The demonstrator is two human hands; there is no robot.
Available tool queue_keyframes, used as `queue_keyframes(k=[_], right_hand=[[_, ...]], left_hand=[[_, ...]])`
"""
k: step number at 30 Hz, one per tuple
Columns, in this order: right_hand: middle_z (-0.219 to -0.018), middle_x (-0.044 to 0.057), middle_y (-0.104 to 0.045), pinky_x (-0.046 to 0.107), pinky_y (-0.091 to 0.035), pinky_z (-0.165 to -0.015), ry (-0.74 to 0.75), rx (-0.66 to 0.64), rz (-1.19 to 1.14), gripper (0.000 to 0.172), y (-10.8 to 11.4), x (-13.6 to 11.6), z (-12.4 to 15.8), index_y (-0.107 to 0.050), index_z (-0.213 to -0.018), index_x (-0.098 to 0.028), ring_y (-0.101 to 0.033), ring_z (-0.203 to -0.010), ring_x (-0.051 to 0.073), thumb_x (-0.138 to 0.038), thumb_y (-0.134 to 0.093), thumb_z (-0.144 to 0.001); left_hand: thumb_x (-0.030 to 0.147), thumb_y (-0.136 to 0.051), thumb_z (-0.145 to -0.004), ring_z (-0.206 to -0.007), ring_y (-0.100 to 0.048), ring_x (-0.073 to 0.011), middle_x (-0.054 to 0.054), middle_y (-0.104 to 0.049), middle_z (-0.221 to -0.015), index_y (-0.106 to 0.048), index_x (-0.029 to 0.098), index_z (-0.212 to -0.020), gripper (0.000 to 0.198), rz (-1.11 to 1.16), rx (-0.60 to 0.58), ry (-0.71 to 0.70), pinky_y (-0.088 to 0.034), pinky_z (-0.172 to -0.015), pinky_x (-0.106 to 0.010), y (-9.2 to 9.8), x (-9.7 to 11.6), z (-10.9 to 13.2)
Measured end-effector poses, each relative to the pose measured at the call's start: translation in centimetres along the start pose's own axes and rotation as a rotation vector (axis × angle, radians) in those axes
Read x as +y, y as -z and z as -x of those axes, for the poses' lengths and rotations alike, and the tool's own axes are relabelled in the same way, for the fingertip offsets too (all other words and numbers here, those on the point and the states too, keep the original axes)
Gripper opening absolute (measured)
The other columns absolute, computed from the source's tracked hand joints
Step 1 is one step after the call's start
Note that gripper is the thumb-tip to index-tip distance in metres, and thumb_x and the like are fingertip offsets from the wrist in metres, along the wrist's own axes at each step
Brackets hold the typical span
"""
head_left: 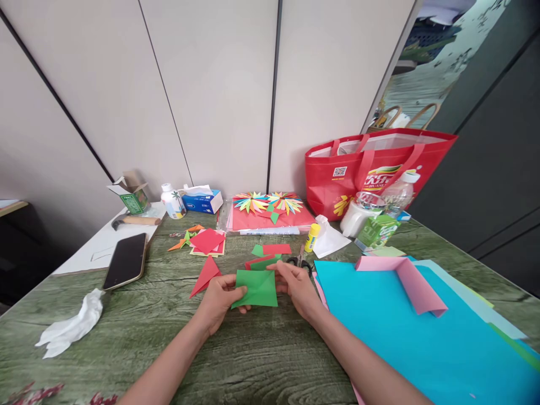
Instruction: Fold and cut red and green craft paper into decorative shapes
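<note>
A green folded paper square (257, 288) lies on the green wood-grain table (169, 332) in front of me. My left hand (219, 298) pinches its left edge with curled fingers. My right hand (297, 287) grips its upper right corner. A red paper triangle (206, 274) lies just left of my left hand. Behind the green square lie folded red and green pieces (265, 259). Black-handled scissors (300, 261) lie beside my right hand.
Large blue sheets (379, 326) with a curled pink sheet (413, 284) fill the right. A phone (125, 260) and crumpled tissue (71, 328) lie left. At the back stand a red bag (371, 169), glue stick (312, 237), bottles, tissue box (202, 201) and paper stars (268, 203).
</note>
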State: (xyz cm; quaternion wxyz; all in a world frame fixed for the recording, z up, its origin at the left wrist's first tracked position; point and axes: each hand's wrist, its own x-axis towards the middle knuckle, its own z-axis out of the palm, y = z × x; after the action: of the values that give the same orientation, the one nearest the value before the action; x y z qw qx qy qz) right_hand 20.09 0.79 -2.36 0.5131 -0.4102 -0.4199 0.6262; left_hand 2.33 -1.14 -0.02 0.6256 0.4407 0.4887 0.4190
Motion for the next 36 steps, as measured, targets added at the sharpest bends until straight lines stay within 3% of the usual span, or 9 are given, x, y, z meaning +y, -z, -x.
queue_keyframes(k=[9, 16, 19, 21, 25, 27, 32, 34, 36], right_hand=[[-0.059, -0.001, -0.062, 0.025, -0.049, -0.051, 0.093, 0.038, 0.155, 0.013, 0.3, 0.3, -0.1, -0.064, -0.071, -0.017, -0.057, -0.054, 0.013, -0.024, -0.066, -0.061], [-0.069, 0.001, -0.067, 0.031, -0.053, -0.060, 0.102, 0.097, 0.079, 0.018, 0.5, 0.4, -0.4, -0.059, -0.080, -0.018, -0.063, -0.061, 0.016, -0.032, -0.060, -0.067], [-0.056, 0.000, -0.063, 0.033, -0.053, -0.061, 0.112, 0.101, 0.132, 0.025, 0.7, 0.3, -0.4, -0.058, -0.083, -0.017, -0.063, -0.056, 0.018, -0.038, -0.058, -0.072], [-0.057, 0.000, -0.063, 0.033, -0.052, -0.064, 0.152, 0.042, 0.178, 0.025, 0.6, 0.0, -0.2, -0.057, -0.087, -0.017, -0.064, -0.060, 0.018, -0.038, -0.059, -0.072], [-0.107, 0.005, -0.059, 0.028, -0.051, -0.069, 0.209, -0.224, 0.167, 0.034, -0.1, -0.5, 0.7, -0.054, -0.095, -0.023, -0.061, -0.088, 0.019, -0.025, -0.069, -0.065], [-0.109, 0.004, -0.056, 0.027, -0.050, -0.068, 0.195, -0.302, 0.173, 0.035, -0.4, -0.5, 0.9, -0.058, -0.093, -0.024, -0.060, -0.088, 0.018, -0.023, -0.072, -0.061], [-0.090, 0.005, -0.060, 0.029, -0.047, -0.071, 0.304, -0.161, 0.252, 0.012, -0.7, -0.5, 0.9, -0.066, -0.066, -0.018, -0.057, -0.083, 0.019, -0.028, -0.072, -0.062], [-0.083, 0.005, -0.062, 0.029, -0.045, -0.071, 0.316, -0.101, 0.269, 0.017, -0.6, -0.6, 0.8, -0.064, -0.058, -0.017, -0.057, -0.081, 0.019, -0.031, -0.068, -0.067], [-0.079, 0.005, -0.064, 0.029, -0.044, -0.069, 0.304, -0.053, 0.274, 0.021, -0.5, -0.6, 0.7, -0.064, -0.057, -0.016, -0.057, -0.078, 0.019, -0.035, -0.068, -0.067]], left_hand=[[0.026, -0.071, -0.057, -0.041, -0.055, -0.0108, -0.001, -0.062, -0.053, -0.066, 0.009, -0.075, 0.024, -0.011, 0.005, -0.009, -0.041, -0.035, -0.019, -0.1, 0.1, -0.1], [0.025, -0.070, -0.059, -0.041, -0.054, -0.0104, -0.001, -0.061, -0.053, -0.065, 0.009, -0.074, 0.022, -0.003, 0.014, -0.034, -0.041, -0.036, -0.019, 0.0, 0.4, 0.0], [0.024, -0.069, -0.061, -0.041, -0.053, -0.0098, 0.000, -0.060, -0.052, -0.063, 0.010, -0.073, 0.020, 0.005, 0.048, -0.061, -0.040, -0.036, -0.018, 0.1, 0.5, 0.0], [0.024, -0.068, -0.061, -0.041, -0.053, -0.0089, 0.001, -0.059, -0.054, -0.063, 0.010, -0.075, 0.020, 0.020, 0.073, -0.082, -0.039, -0.035, -0.017, 0.2, 0.5, -0.1], [0.024, -0.068, -0.063, -0.042, -0.053, -0.0087, 0.001, -0.060, -0.057, -0.063, 0.010, -0.081, 0.023, 0.016, 0.094, -0.100, -0.039, -0.035, -0.017, 0.4, 0.2, -0.3], [0.025, -0.068, -0.064, -0.042, -0.054, -0.0097, -0.001, -0.062, -0.062, -0.062, 0.010, -0.088, 0.029, -0.001, 0.062, -0.093, -0.041, -0.036, -0.018, 0.2, 0.2, -0.2], [0.028, -0.064, -0.069, -0.048, -0.061, -0.0144, -0.005, -0.064, -0.089, -0.037, 0.023, -0.127, 0.063, 0.052, -0.017, -0.150, -0.047, -0.039, -0.025, -0.6, 0.7, 0.4], [0.029, -0.059, -0.073, -0.053, -0.064, -0.0179, -0.006, -0.065, -0.087, -0.037, 0.023, -0.126, 0.058, 0.092, -0.018, -0.172, -0.050, -0.044, -0.028, -0.7, 0.8, 0.5], [0.028, -0.055, -0.075, -0.063, -0.066, -0.0221, -0.008, -0.066, -0.083, -0.053, 0.016, -0.111, 0.038, 0.121, -0.035, -0.161, -0.052, -0.050, -0.032, -0.6, 0.6, 0.4]])
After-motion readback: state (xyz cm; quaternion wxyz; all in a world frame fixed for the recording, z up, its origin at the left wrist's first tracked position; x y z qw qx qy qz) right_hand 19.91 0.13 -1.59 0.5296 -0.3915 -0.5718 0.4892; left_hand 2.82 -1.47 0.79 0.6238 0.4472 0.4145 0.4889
